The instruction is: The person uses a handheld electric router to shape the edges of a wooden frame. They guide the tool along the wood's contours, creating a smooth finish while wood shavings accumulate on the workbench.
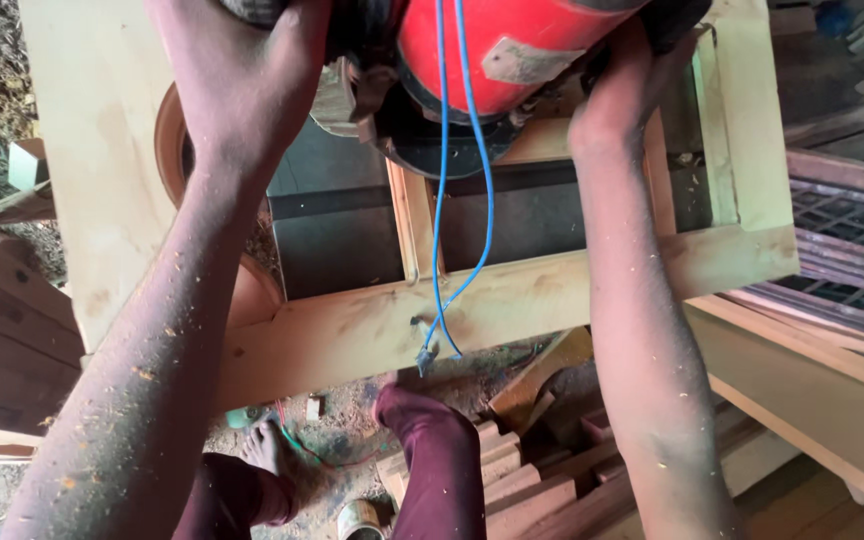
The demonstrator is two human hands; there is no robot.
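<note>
My left hand (242, 70) reaches forward at the top left and grips the dark handle end of a red power tool (512, 45). At the top right, my right hand (617, 90) holds the other side of that same tool; its fingers are mostly cut off by the frame edge. The tool has a round red body with a dark base (432, 150) resting over a pale wooden frame (512, 300). Two thin blue wires (442, 220) hang from the tool down past the frame's front rail. Sawdust speckles both forearms.
A wide pale board (92, 150) lies at the left with a round brown rim (167, 140) behind it. Stacked planks (832, 400) lie at the right, short wood offcuts (512, 490) and sawdust on the ground below. My legs in maroon trousers (432, 460) and a bare foot (272, 450) show underneath.
</note>
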